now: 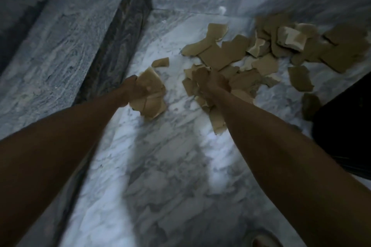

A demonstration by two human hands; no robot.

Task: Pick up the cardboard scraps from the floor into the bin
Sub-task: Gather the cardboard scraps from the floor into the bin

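both bare arms are reaching forward over a marble floor (160, 166). the left hand (133, 91) is gripping a bunch of cardboard pieces (151, 96), fingers curled round them, the bunch sticking out toward 4 o'clock of the hand. the right hand (212, 84) is clutching another wad of scraps (216, 120), some hanging down below the wrist toward 6 o'clock. a loose pile of cardboard scraps (267, 52) is lying on the floor at about 1 o'clock from the right hand, spreading to the right edge. one small scrap (160, 62) is sitting alone at 12 o'clock from the left hand. a dark bin (345, 126) is showing at 3 o'clock, partly cut off. a marble step (66, 32) is rising along the left. view is blurred.
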